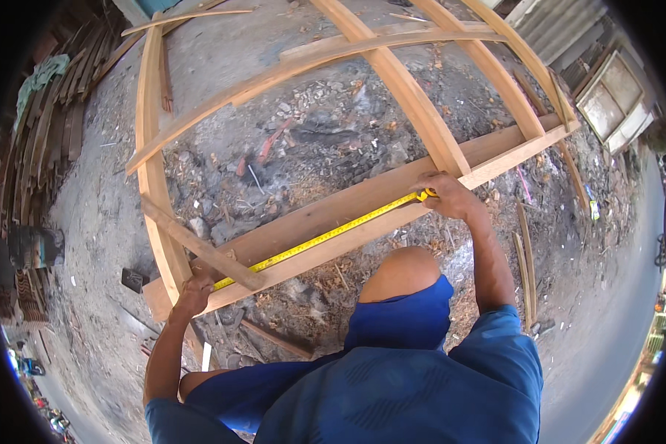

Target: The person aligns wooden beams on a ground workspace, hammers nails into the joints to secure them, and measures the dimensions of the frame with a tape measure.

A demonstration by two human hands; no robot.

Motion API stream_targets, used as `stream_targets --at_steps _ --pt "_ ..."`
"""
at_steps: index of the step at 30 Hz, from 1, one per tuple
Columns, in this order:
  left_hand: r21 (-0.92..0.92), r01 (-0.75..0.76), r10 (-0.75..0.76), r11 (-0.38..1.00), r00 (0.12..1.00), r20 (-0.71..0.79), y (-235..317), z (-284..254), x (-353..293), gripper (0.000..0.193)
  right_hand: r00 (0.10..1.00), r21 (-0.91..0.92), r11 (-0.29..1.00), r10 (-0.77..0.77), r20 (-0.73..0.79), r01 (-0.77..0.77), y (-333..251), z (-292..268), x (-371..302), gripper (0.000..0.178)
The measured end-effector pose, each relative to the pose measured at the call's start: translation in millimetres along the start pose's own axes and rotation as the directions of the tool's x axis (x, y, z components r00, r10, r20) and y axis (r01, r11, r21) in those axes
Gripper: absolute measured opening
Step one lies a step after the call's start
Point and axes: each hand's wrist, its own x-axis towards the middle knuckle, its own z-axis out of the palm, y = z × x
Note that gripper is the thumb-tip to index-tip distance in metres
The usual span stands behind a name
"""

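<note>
A yellow tape measure (333,231) is stretched along the near wooden beam (314,260) of a large timber frame. My right hand (450,195) is closed around the tape's case, against the beam beside a crossing timber (414,100). At the other end of the blade, my left hand (193,293) pinches it by the left post (152,148), where that post meets the beam. A short slanting brace (200,244) crosses between post and beam, and the blade runs by its lower end. My fingertips on the left are partly hidden.
A long thin batten (296,70) lies across the frame's timbers. Old boards (48,140) are stacked at the far left. Rubble and scraps cover the ground, with loose sticks (525,266) to the right. A weathered panel (610,96) leans at the far right.
</note>
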Motion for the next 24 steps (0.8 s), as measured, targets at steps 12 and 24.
stream_targets --at_steps 12,24 --pt "0.491 0.081 -0.098 0.867 0.995 0.009 15.1 -3.7 0.1 0.023 0.924 -0.172 0.96 0.15 -0.352 -0.221 162.1 -66.7 -53.9 0.049" --pt "0.445 0.11 -0.118 0.889 0.993 -0.009 18.4 2.4 3.7 0.032 0.9 -0.131 0.966 0.15 -0.409 -0.221 155.6 -59.0 -60.9 0.047"
